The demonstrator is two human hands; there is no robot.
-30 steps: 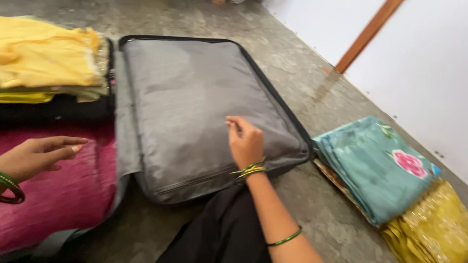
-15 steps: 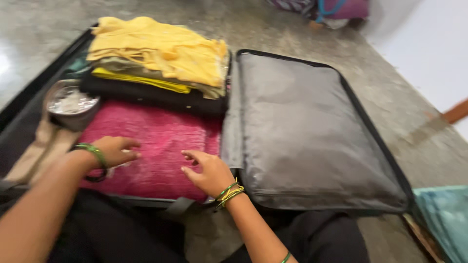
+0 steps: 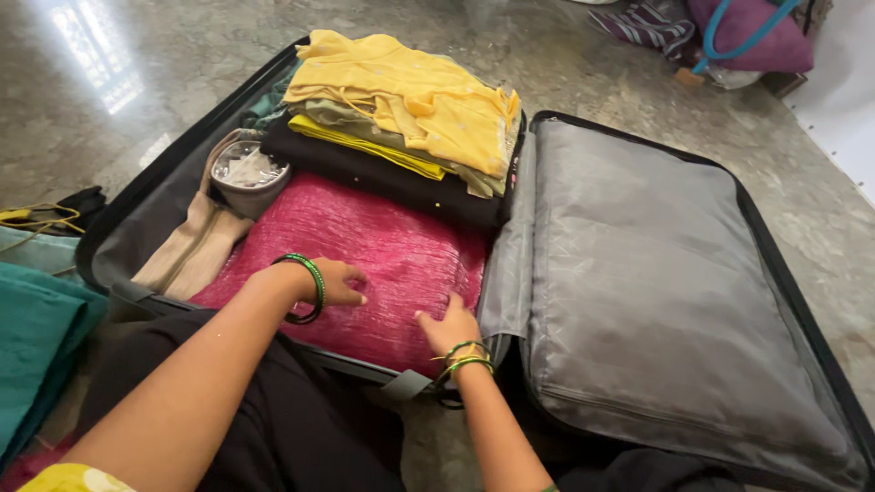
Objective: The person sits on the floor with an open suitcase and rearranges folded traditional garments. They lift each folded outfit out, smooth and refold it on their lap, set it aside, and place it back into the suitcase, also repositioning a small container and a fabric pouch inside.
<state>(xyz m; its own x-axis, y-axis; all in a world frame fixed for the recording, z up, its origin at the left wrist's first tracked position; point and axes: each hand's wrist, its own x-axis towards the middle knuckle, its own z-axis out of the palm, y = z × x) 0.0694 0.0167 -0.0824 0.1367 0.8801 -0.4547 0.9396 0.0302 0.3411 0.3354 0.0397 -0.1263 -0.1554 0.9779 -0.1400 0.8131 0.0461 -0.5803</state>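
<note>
An open black suitcase [image 3: 123, 214] lies on the floor. Its left half holds a folded pink textured garment [image 3: 383, 251], and behind that a stack of yellow, olive and black folded clothes [image 3: 401, 109]. My left hand [image 3: 335, 281] rests flat on the pink garment, fingers apart, holding nothing. My right hand [image 3: 450, 326] presses on the pink garment's near right corner, next to the grey lining. Both wrists wear green bangles. The suitcase's right half is a zipped grey fabric lid panel [image 3: 656, 282].
A small round container with clear wrapping [image 3: 246, 171] and a beige folded cloth [image 3: 191, 251] sit along the suitcase's left side. Teal fabric [image 3: 36, 337] lies at far left. A purple bag and striped cloth [image 3: 729, 32] lie at the far right on the stone floor.
The view swung left from the grey lid to the packed half. My right hand left the grey panel and came onto the pink garment; my left hand slid further onto it.
</note>
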